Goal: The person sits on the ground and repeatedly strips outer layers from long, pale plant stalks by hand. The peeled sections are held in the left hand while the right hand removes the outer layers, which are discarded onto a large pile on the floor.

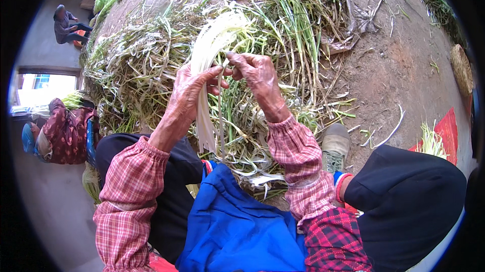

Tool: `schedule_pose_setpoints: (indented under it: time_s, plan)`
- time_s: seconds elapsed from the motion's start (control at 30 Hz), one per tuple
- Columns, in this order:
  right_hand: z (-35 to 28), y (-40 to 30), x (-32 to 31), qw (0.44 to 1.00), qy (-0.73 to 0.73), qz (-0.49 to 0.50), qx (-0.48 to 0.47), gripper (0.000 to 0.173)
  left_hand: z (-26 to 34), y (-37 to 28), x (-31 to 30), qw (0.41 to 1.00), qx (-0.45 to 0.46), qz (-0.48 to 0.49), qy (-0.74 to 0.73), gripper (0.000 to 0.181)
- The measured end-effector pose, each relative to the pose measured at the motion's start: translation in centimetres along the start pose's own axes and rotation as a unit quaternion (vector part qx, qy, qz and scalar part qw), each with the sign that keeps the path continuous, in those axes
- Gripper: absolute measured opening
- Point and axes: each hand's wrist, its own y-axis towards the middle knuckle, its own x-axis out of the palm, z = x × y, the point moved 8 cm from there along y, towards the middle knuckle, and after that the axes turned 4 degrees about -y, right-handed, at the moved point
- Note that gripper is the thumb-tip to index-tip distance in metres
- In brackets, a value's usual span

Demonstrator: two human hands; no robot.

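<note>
My left hand is closed round a bundle of long pale stalks, whose upper part bends over to the right and whose other part hangs below the hand. Close to its right, my right hand pinches a thin strand at the bundle's side between thumb and forefinger. That narrow pale strand hangs down between the hands. Under both hands lies a wide heap of green and dried stalks and peeled leaves. Checked sleeve covers reach to both wrists.
Longer green stalks lie on the heap ahead. A red sheet with pale stalks is at the right, beyond my knee. One person is close at the left; another sits farther off. My shoe stands beside the heap.
</note>
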Motion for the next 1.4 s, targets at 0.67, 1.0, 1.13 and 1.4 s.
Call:
schedule_pose_setpoints:
  time_s: [0.67,1.0,1.13,1.4]
  plan:
    - [-0.1,-3.5,4.1,0.897,0.438,-0.009,-0.061,0.01,-0.2,1.1,-5.0,0.982,0.044,0.161,-0.083,0.021]
    - [3.3,-6.1,6.2,0.961,-0.161,-0.033,-0.222,0.013,6.9,2.4,-8.3,0.971,0.159,0.167,-0.059,0.013]
    - [5.2,-8.5,9.1,0.905,-0.288,-0.083,-0.301,0.01,8.1,2.2,-8.4,0.97,0.151,0.166,-0.09,0.013]
    - [11.5,-8.8,10.1,0.853,-0.44,-0.265,-0.09,0.021,11.4,2.1,-9.6,0.959,0.211,0.137,-0.128,0.014]
